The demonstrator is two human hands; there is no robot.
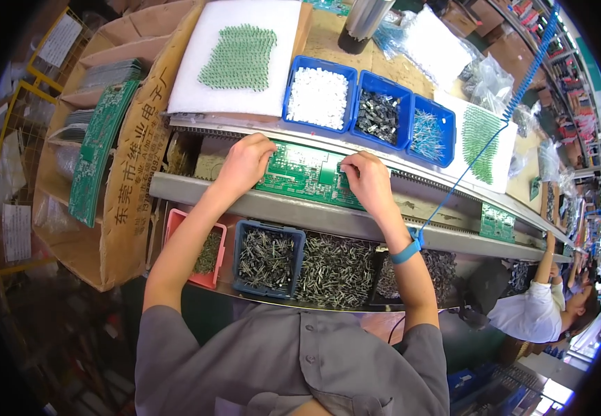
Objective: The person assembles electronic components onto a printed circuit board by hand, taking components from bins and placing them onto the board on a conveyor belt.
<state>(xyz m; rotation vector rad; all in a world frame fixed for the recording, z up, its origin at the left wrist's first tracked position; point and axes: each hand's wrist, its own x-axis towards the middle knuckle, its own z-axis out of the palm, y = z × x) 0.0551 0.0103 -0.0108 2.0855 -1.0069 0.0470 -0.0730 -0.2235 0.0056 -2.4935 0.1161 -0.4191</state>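
A long green circuit board (307, 182) lies in the rail track in front of me. Over its left end is my left hand (248, 161), closed, fingertips pinched together at the board's edge. My right hand (368, 177) is closed too, thumb and fingertips drawn together above the board's right part. Anything small within either pinch is hidden by the fingers. A blue wrist strap (406, 251) circles my right wrist, and a blue coiled cord (524, 78) runs from it to the upper right.
Blue bins behind the track hold white connectors (318, 96), black parts (378, 114) and blue leaded parts (427, 135). Nearer me are bins of metal-legged parts (266, 258) and a pink bin (210, 274). A carton (124, 201) with boards stands left; a co-worker (533, 312) sits right.
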